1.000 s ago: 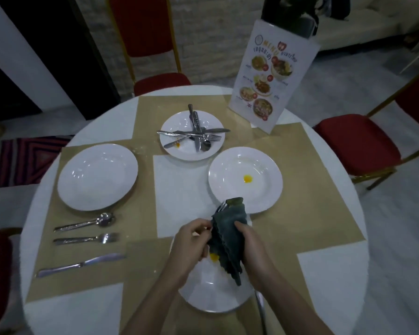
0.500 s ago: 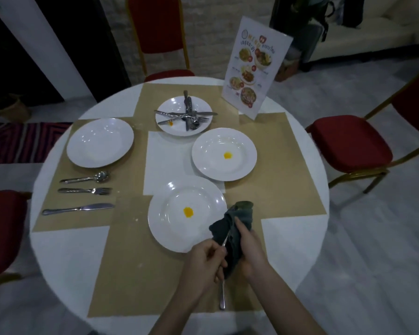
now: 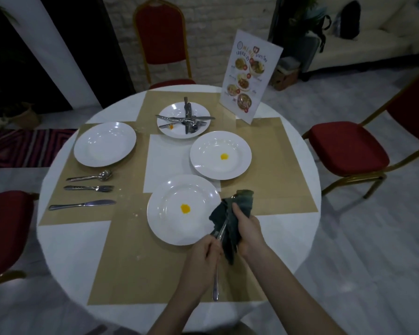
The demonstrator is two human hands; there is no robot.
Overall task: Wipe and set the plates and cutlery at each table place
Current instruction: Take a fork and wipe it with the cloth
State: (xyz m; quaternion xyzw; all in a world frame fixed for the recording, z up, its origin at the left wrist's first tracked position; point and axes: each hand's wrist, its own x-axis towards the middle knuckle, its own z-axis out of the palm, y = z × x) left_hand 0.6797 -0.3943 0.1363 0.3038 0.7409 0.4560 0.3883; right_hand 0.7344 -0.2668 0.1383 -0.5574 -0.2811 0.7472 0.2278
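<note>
Near edge of the round white table (image 3: 65, 250): the left hand (image 3: 201, 257) has its fingers curled around the handle of a silver piece of cutlery (image 3: 217, 269), while the right hand (image 3: 248, 229) pinches a dark green cloth (image 3: 240, 206) around its upper end, so I cannot tell if it is fork or spoon. Just left sits a white plate with a yellow spot (image 3: 183, 210), another spotted white plate (image 3: 220, 154) beyond it, and a small far plate piled with cutlery (image 3: 183, 119). At the left place, a clean white plate (image 3: 104, 143) lies beside a spoon (image 3: 90, 177), fork (image 3: 88, 188) and knife (image 3: 82, 204).
</note>
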